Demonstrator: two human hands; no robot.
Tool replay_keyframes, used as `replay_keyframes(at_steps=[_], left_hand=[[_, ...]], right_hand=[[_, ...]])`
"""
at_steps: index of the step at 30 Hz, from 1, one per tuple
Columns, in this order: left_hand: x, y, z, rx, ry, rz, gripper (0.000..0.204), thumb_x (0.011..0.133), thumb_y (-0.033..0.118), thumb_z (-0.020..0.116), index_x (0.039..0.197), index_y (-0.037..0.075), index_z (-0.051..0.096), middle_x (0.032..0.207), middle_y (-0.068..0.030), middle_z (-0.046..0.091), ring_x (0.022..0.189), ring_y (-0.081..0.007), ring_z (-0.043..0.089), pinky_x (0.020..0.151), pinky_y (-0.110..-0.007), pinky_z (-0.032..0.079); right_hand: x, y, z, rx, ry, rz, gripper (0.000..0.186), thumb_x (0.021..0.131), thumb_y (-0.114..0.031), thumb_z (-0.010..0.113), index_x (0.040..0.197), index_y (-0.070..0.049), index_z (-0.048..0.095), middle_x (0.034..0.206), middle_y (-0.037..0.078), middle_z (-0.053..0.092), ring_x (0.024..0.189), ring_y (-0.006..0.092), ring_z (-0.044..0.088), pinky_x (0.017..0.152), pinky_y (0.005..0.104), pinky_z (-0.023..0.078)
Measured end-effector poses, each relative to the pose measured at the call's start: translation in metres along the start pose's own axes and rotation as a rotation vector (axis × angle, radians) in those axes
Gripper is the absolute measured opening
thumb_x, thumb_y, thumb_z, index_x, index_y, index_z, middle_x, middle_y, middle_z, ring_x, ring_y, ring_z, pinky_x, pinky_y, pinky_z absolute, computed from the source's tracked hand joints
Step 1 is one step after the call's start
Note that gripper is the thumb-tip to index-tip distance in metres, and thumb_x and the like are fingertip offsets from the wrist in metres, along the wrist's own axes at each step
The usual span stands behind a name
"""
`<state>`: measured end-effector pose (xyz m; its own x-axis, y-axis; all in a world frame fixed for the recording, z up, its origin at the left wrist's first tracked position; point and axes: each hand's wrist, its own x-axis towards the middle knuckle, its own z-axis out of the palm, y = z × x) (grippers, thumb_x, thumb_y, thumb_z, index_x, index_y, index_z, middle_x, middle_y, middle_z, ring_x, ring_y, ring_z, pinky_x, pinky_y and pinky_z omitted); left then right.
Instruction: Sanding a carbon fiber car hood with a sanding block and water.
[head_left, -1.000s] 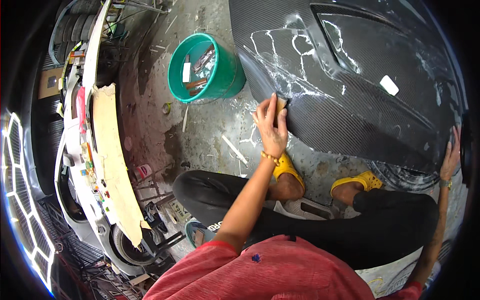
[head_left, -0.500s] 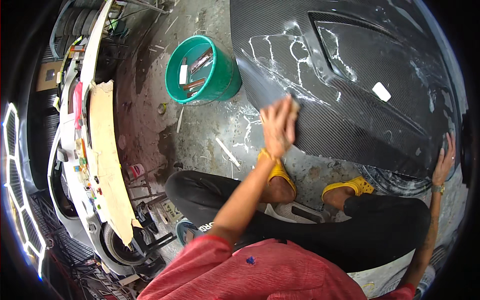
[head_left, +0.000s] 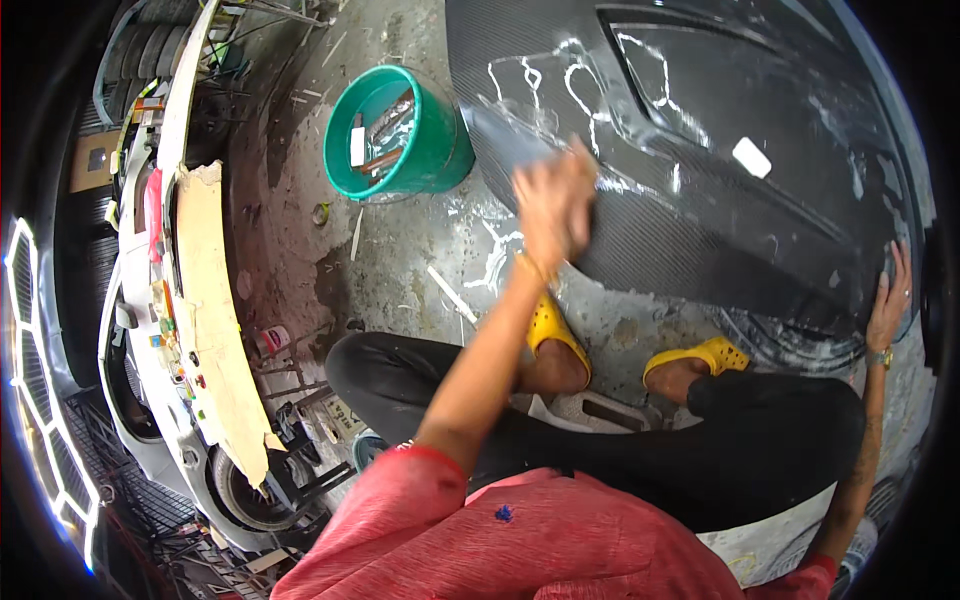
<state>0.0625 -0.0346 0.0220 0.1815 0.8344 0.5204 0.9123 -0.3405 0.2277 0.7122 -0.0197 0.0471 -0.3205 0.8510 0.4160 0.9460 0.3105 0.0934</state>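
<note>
A black carbon-fibre car hood (head_left: pixel 680 240) with a woven pattern and a recessed vent fills the upper right, wet and streaked with white liquid. My left hand (head_left: pixel 552 205) presses on its near left edge. That hand is smeared by motion, its fingers curled over something I cannot make out. At the far right, my right hand (head_left: pixel 888 305) grips the hood's rim, thumb apart from the fingers. On the hood between my hands lies a small white rounded block (head_left: pixel 752 157), touched by neither.
A green bucket (head_left: pixel 440 150) of water with several blocks in it stands left of the hood. A tyre (head_left: pixel 790 345) shows under the hood's near edge. Farther left are a beige board (head_left: pixel 210 300) and a white car body (head_left: pixel 140 260). Pale strips (head_left: pixel 453 295) litter the concrete floor.
My left hand has shifted slightly up and left along the hood's edge and is more blurred. The view has tilted a little; my right hand keeps its place on the rim.
</note>
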Motion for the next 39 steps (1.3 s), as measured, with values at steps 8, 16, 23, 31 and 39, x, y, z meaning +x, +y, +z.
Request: replay_keyframes(at_steps=[8, 16, 23, 31, 39], left_hand=[[0.024, 0.028, 0.001, 0.020, 0.068, -0.328, 0.047, 0.091, 0.008, 0.063, 0.139, 0.009, 0.062, 0.132, -0.0208, 0.060, 0.119, -0.0440, 0.053, 0.109, -0.059, 0.035], [0.082, -0.072, 0.000, -0.006, 0.098, -0.397, 0.038, 0.096, 0.015, 0.061, 0.133, 0.009, 0.064, 0.130, -0.0222, 0.059, 0.112, -0.0460, 0.056, 0.105, -0.060, 0.038], [0.010, -0.005, 0.006, -0.022, -0.075, -0.176, 0.055, 0.089, 0.009, 0.066, 0.143, 0.008, 0.059, 0.122, -0.0166, 0.063, 0.102, -0.0389, 0.056, 0.098, -0.052, 0.042], [0.091, -0.042, -0.024, 0.083, 0.135, -0.340, 0.027, 0.093, 0.009, 0.065, 0.120, 0.003, 0.070, 0.116, -0.0175, 0.066, 0.099, -0.0376, 0.059, 0.090, -0.049, 0.045], [0.035, -0.015, -0.027, -0.008, -0.060, -0.157, 0.055, 0.091, 0.006, 0.066, 0.145, 0.003, 0.055, 0.117, -0.0181, 0.065, 0.105, -0.0357, 0.057, 0.095, -0.046, 0.040]], right_hand=[[0.003, -0.006, -0.002, 0.030, 0.016, 0.031, 0.051, 0.110, -0.038, 0.037, 0.154, -0.011, 0.046, 0.162, 0.011, 0.039, 0.150, 0.0313, 0.035, 0.122, 0.0480, 0.026], [-0.002, -0.004, -0.001, 0.015, 0.013, 0.033, 0.051, 0.111, -0.037, 0.038, 0.155, -0.013, 0.044, 0.163, 0.011, 0.038, 0.150, 0.0309, 0.035, 0.122, 0.0475, 0.027], [0.001, -0.004, -0.001, 0.012, 0.014, 0.057, 0.051, 0.110, -0.037, 0.038, 0.155, -0.013, 0.044, 0.164, 0.010, 0.037, 0.150, 0.0305, 0.036, 0.122, 0.0469, 0.026], [-0.003, 0.000, 0.000, 0.054, 0.018, 0.029, 0.051, 0.110, -0.034, 0.039, 0.153, -0.008, 0.045, 0.160, 0.014, 0.042, 0.148, 0.0327, 0.037, 0.122, 0.0448, 0.027], [0.003, -0.003, -0.004, 0.023, -0.006, 0.023, 0.051, 0.111, -0.036, 0.035, 0.154, -0.011, 0.045, 0.162, 0.012, 0.041, 0.150, 0.0309, 0.036, 0.122, 0.0459, 0.027]])
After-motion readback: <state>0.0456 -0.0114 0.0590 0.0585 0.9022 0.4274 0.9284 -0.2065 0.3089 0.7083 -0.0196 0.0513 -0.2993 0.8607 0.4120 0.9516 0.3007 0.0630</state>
